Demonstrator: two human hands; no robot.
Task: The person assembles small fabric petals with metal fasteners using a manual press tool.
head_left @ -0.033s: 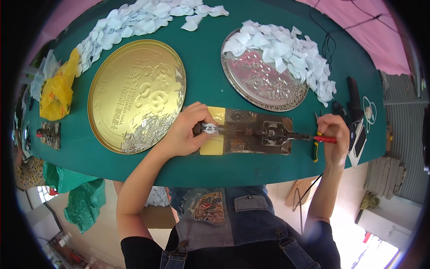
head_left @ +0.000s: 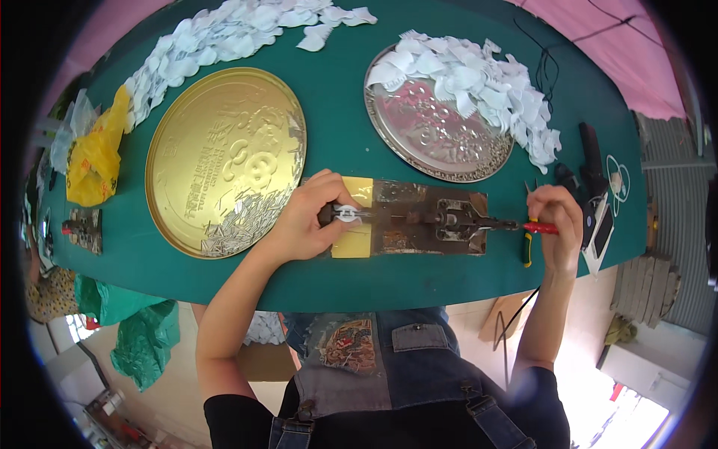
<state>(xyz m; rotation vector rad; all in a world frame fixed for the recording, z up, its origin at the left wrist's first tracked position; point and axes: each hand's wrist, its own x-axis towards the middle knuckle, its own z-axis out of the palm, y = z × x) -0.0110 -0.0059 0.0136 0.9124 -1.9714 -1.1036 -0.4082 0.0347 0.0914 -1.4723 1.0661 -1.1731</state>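
Observation:
A push-type toggle clamp (head_left: 452,219) is fixed to a dark, worn base plate (head_left: 400,243) in front of me, with yellow tape (head_left: 351,247) at its left end. My left hand (head_left: 305,218) is curled round that end, thumb and forefinger closed about a small white plastic piece (head_left: 346,213) at the tip of the clamp's rod. On the right, my right hand (head_left: 562,224) has its fingers closed on the clamp's red handle (head_left: 540,227). Yellow-and-black pliers (head_left: 527,248) lie under the handle, partly covered by it.
A gold round tray (head_left: 176,150) holding short metal pins lies left. Farther right, a silver round tray (head_left: 419,138) bears white plastic pieces (head_left: 479,82) and small metal bits. More white pieces (head_left: 202,45) lie at the far left, near a yellow bag (head_left: 97,165). A phone (head_left: 600,236) lies right.
The whole view has shifted very slightly. Both hands keep the same hold, and the clamp looks the same.

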